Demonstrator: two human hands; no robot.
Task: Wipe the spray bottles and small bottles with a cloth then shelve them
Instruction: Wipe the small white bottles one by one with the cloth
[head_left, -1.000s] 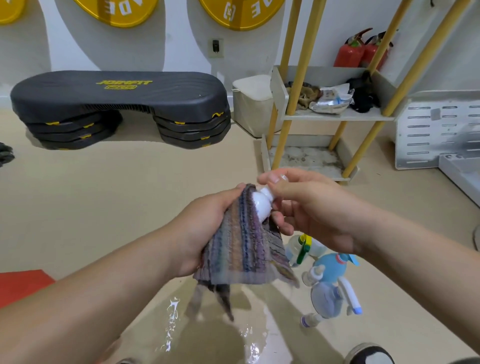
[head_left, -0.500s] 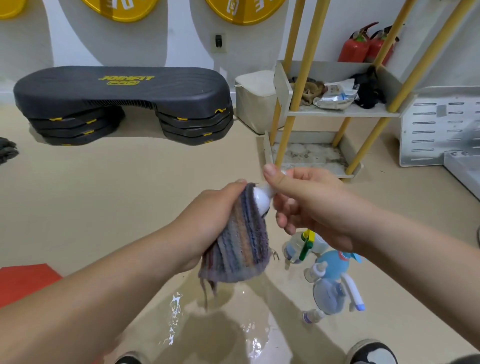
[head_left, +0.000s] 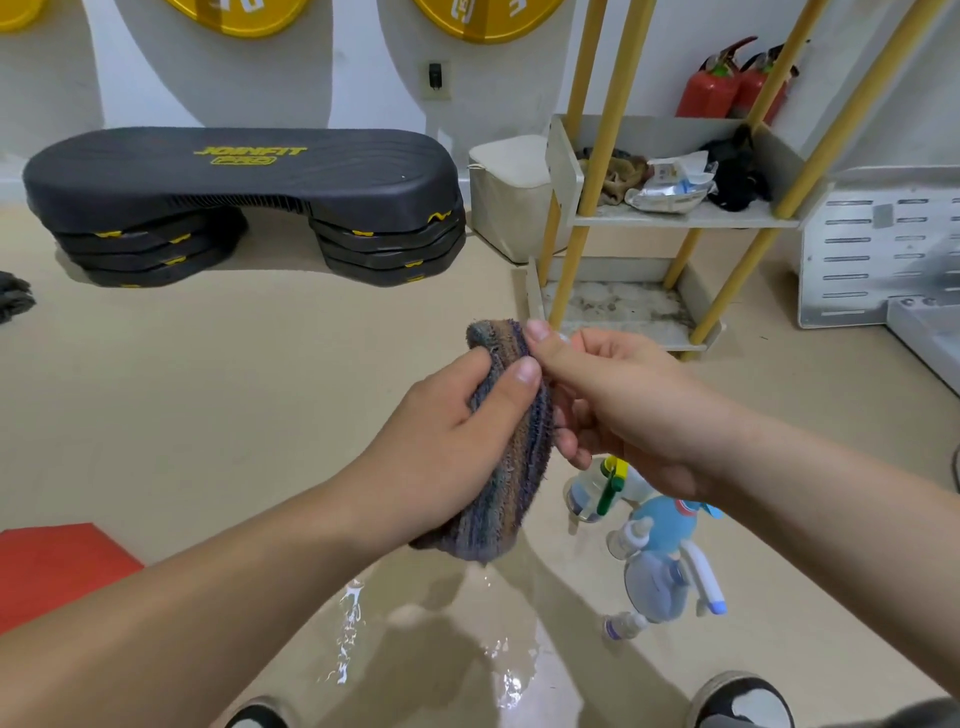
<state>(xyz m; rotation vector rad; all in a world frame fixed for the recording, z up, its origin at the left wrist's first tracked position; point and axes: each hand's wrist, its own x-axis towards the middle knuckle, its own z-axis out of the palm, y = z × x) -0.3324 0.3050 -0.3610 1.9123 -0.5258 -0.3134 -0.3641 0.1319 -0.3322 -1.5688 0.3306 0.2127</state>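
My left hand (head_left: 447, 447) grips a striped multicoloured cloth (head_left: 501, 483), bunched around a small white bottle that is now hidden inside it. My right hand (head_left: 618, 400) pinches the bottle's top at the cloth's upper edge, where only a sliver of cap (head_left: 563, 339) shows. On the floor below my right wrist lie a clear spray bottle with a green and yellow trigger (head_left: 602, 486), a blue spray bottle (head_left: 662, 519), a greyish spray bottle with a white trigger (head_left: 660, 582) and two small bottles (head_left: 631, 540) (head_left: 623, 626).
A shelf unit with yellow poles (head_left: 675, 221) stands ahead to the right, its bottom tray (head_left: 618, 312) stained and its middle shelf holding rags and packets. A black step platform (head_left: 239, 202) sits at the left. Water pools on the floor (head_left: 467, 654) by my shoes.
My left hand has pulled the cloth up over the small white bottle, covering the part that showed before. Both hands rose slightly toward the shelf.
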